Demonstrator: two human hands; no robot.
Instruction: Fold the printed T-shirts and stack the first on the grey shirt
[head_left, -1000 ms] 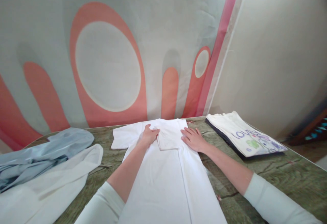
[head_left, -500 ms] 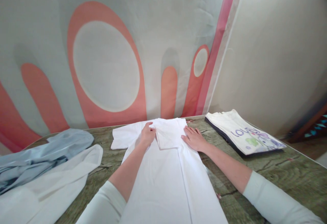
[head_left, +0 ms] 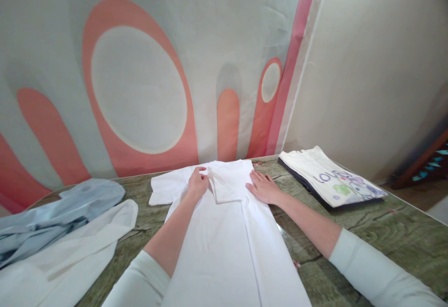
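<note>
A white short-sleeved T-shirt (head_left: 217,246) lies stretched out toward me, its right side folded inward over the body. The folded-over sleeve rests near the top middle, while the other sleeve spreads out to the left. My left hand (head_left: 198,185) is closed at the edge of the folded sleeve, thumb and fingers pinching the fabric there. Flat on the shirt's upper right folded edge lies my right hand (head_left: 265,188), fingers stretched out and pressing the cloth.
On the wood-patterned table (head_left: 371,246), a pale blue garment (head_left: 84,199) and a cream-white garment (head_left: 80,251) lie rumpled at left. A folded stack at back right has a white printed garment (head_left: 325,167) over a dark one. A wall (head_left: 206,27) rises behind the table.
The view has shifted slightly. My left hand has drawn the folded sleeve's edge a little to the left. My right hand stays flat on the shirt's right edge.
</note>
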